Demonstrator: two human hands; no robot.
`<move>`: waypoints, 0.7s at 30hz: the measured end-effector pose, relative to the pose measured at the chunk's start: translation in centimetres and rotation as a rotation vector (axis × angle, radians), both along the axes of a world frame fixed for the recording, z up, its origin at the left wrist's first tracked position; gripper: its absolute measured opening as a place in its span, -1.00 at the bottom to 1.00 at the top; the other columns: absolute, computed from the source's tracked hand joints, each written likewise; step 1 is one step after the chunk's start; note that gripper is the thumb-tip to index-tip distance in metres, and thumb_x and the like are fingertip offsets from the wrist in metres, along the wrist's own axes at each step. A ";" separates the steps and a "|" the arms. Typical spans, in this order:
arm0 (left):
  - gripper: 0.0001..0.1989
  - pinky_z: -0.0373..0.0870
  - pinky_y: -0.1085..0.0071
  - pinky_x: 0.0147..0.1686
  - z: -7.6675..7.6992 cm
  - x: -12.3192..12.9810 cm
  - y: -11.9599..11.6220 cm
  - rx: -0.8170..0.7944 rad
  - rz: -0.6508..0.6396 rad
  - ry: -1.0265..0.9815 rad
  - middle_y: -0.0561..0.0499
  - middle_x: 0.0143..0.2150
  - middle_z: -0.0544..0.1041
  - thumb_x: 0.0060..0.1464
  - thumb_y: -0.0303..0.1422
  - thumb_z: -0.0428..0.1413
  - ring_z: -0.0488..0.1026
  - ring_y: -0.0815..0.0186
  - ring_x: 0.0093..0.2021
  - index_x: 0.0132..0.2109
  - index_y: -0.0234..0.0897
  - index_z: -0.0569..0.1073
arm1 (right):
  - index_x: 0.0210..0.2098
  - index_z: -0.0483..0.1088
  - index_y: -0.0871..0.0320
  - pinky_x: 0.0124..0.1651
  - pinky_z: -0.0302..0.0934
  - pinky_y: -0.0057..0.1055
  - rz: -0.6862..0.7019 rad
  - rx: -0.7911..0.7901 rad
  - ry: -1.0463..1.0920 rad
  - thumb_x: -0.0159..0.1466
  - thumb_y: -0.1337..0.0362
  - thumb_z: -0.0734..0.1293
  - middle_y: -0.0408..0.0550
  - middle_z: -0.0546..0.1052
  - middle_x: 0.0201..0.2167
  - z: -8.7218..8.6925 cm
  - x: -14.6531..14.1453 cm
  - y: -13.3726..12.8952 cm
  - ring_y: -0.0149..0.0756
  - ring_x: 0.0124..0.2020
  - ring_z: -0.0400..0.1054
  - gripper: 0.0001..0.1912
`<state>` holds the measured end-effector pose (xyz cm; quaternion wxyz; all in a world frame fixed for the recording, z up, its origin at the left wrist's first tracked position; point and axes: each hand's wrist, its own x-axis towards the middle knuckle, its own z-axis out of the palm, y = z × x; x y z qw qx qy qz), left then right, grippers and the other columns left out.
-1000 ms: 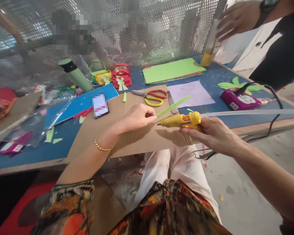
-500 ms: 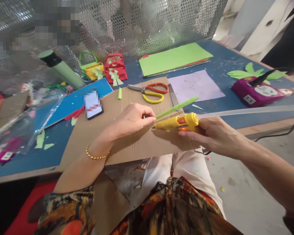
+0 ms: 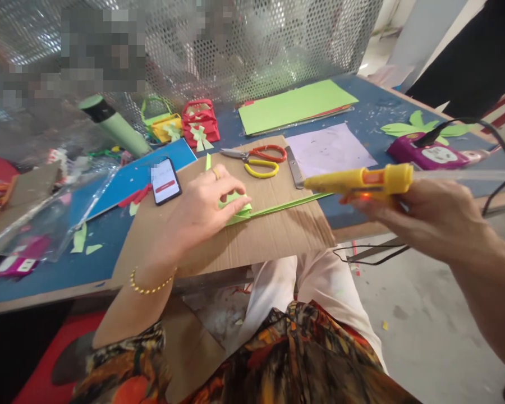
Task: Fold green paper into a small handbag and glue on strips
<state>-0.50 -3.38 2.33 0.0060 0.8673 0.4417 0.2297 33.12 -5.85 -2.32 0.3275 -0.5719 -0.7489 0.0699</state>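
My right hand [image 3: 437,216] is wrapped round a yellow hot glue gun [image 3: 353,180], its nozzle pointing left and a clear glue stick [image 3: 467,175] trailing from its back. A small red light glows on the gun. My left hand [image 3: 212,202] has its fingers curled over a folded green paper piece [image 3: 235,209] on the cardboard sheet [image 3: 273,238]. From that piece a long, narrow green paper strip [image 3: 286,209] runs right, past the cardboard's edge. Scissors [image 3: 263,160] with red and yellow handles lie just beyond my left hand.
A phone [image 3: 165,182] lies left of my hand. Behind are a red paper bag [image 3: 201,124], a yellow one [image 3: 166,128], a green bottle [image 3: 118,126] and green sheets [image 3: 298,104]. A purple power socket [image 3: 425,152] with a black cable stands at the right.
The glue gun has moved right and up, away from my left hand. My left hand has shifted left and turned, showing the green folded piece; the strip now lies lower.
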 end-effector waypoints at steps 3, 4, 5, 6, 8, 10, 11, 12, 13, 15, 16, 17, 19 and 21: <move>-0.87 0.39 0.25 -0.11 -0.5 -1.3 -2.4 0.105 0.041 0.210 -0.06 -0.14 0.59 0.27 -0.30 0.27 0.52 0.17 -0.17 -0.10 -0.26 0.58 | -0.59 0.18 0.02 -0.57 -0.08 -0.33 -0.154 0.020 -0.028 0.31 -0.39 0.19 -0.18 0.20 -0.71 -0.1 1.3 1.9 -0.39 -0.68 0.05 -0.34; -0.82 0.38 0.21 -0.10 -0.9 -1.6 -2.9 0.145 0.043 0.265 -0.08 -0.12 0.60 0.24 -0.31 0.30 0.54 0.12 -0.12 -0.05 -0.27 0.57 | -0.50 0.29 0.04 -0.53 -0.03 -0.31 -0.193 0.034 -0.063 0.33 -0.30 0.22 -0.15 0.28 -0.67 -0.2 1.6 2.6 -0.35 -0.65 0.11 -0.43; -0.76 0.36 0.18 -0.09 -1.3 -1.9 -3.2 0.188 0.053 0.308 -0.11 -0.10 0.61 0.22 -0.31 0.31 0.54 0.07 -0.09 0.00 -0.28 0.56 | -0.37 0.41 0.06 -0.47 0.03 -0.29 -0.207 0.062 -0.105 0.36 -0.20 0.24 -0.10 0.39 -0.58 -0.4 1.9 3.3 -0.31 -0.59 0.19 -0.52; -0.69 0.35 0.16 -0.09 -1.7 -2.1 -3.4 0.230 0.061 0.344 -0.14 -0.08 0.61 0.21 -0.32 0.32 0.54 0.03 -0.07 0.06 -0.29 0.55 | -0.22 0.48 0.09 -0.40 0.09 -0.26 -0.202 0.091 -0.155 0.38 -0.12 0.26 -0.02 0.50 -0.46 -0.5 2.0 4.1 -0.24 -0.50 0.28 -0.59; -0.59 0.33 0.13 -0.10 -2.5 -2.2 -3.6 0.296 0.082 0.407 -0.17 -0.06 0.61 0.21 -0.34 0.31 0.54 -0.01 -0.06 0.17 -0.30 0.51 | 0.03 0.51 0.11 -0.22 0.16 -0.22 -0.162 0.151 -0.254 0.42 0.01 0.27 0.09 0.61 -0.20 -0.8 2.1 5.3 -0.14 -0.29 0.41 -0.62; -0.56 0.31 0.12 -0.11 -3.1 -2.3 -3.7 0.333 0.104 0.450 -0.20 -0.07 0.61 0.24 -0.35 0.29 0.54 -0.03 -0.07 0.21 -0.33 0.48 | 0.14 0.50 0.13 -0.09 0.15 -0.21 -0.130 0.176 -0.354 0.47 0.07 0.23 0.12 0.62 -0.10 -0.9 2.0 6.3 -0.10 -0.16 0.43 -0.60; -0.58 0.31 0.12 -0.12 -3.3 -2.4 -3.7 0.343 0.117 0.458 -0.21 -0.09 0.61 0.25 -0.36 0.27 0.54 -0.04 -0.08 0.21 -0.34 0.47 | 0.17 0.49 0.14 -0.05 0.12 -0.20 -0.124 0.161 -0.419 0.50 0.08 0.20 0.12 0.62 -0.11 -0.9 1.9 6.7 -0.10 -0.15 0.42 -0.58; -0.61 0.30 0.12 -0.12 -3.6 -2.5 -3.7 0.348 0.128 0.458 -0.22 -0.11 0.62 0.26 -0.37 0.26 0.54 -0.05 -0.08 0.19 -0.36 0.48 | 0.19 0.48 0.16 -0.02 0.09 -0.19 -0.118 0.133 -0.496 0.52 0.09 0.16 0.12 0.61 -0.12 -0.9 1.7 6.9 -0.11 -0.18 0.40 -0.56; -0.64 0.30 0.12 -0.13 -3.9 -2.7 -3.6 0.351 0.136 0.450 -0.22 -0.12 0.62 0.26 -0.38 0.25 0.54 -0.05 -0.08 0.15 -0.38 0.49 | 0.21 0.47 0.18 -0.02 0.06 -0.18 -0.130 0.111 -0.562 0.53 0.10 0.12 0.14 0.61 -0.13 -0.9 1.6 7.1 -0.11 -0.21 0.39 -0.54; -0.73 0.29 0.12 -0.14 -4.6 -3.0 -3.5 0.351 0.144 0.422 -0.23 -0.14 0.63 0.26 -0.41 0.23 0.55 -0.06 -0.10 0.08 -0.39 0.50 | 0.23 0.45 0.21 -0.02 0.00 -0.16 -0.143 0.087 -0.666 0.56 0.09 0.07 0.19 0.60 -0.08 -1.1 1.3 7.3 -0.12 -0.24 0.35 -0.49; -0.77 0.29 0.12 -0.14 -4.9 -3.2 -3.3 0.350 0.147 0.405 -0.22 -0.16 0.63 0.27 -0.43 0.21 0.55 -0.05 -0.12 0.05 -0.38 0.51 | 0.24 0.44 0.21 -0.02 -0.02 -0.16 -0.152 0.086 -0.697 0.56 0.08 0.05 0.21 0.59 -0.06 -1.3 1.2 7.3 -0.12 -0.25 0.35 -0.48; -0.82 0.28 0.11 -0.14 -5.2 -3.4 -3.1 0.349 0.151 0.390 -0.21 -0.17 0.64 0.27 -0.45 0.19 0.55 -0.04 -0.13 0.01 -0.37 0.52 | 0.25 0.44 0.22 -0.02 -0.03 -0.16 -0.154 0.084 -0.718 0.56 0.06 0.06 0.22 0.59 -0.04 -1.6 1.2 7.4 -0.11 -0.24 0.35 -0.47; -0.88 0.28 0.11 -0.14 -5.6 -3.7 -2.8 0.336 0.158 0.364 -0.19 -0.19 0.64 0.28 -0.48 0.14 0.56 -0.03 -0.14 -0.07 -0.33 0.54 | 0.26 0.42 0.21 -0.02 -0.02 -0.16 -0.142 0.079 -0.726 0.55 0.05 0.10 0.22 0.59 -0.04 -2.2 1.5 7.6 -0.07 -0.21 0.36 -0.49; -0.86 0.28 0.10 -0.13 -5.8 -3.8 -2.6 0.306 0.165 0.337 -0.17 -0.21 0.65 0.28 -0.49 0.09 0.56 -0.02 -0.13 -0.11 -0.30 0.55 | 0.23 0.43 0.23 -0.03 0.03 -0.18 -0.104 0.065 -0.684 0.52 0.08 0.17 0.24 0.58 -0.03 -2.8 2.3 7.8 -0.03 -0.16 0.37 -0.53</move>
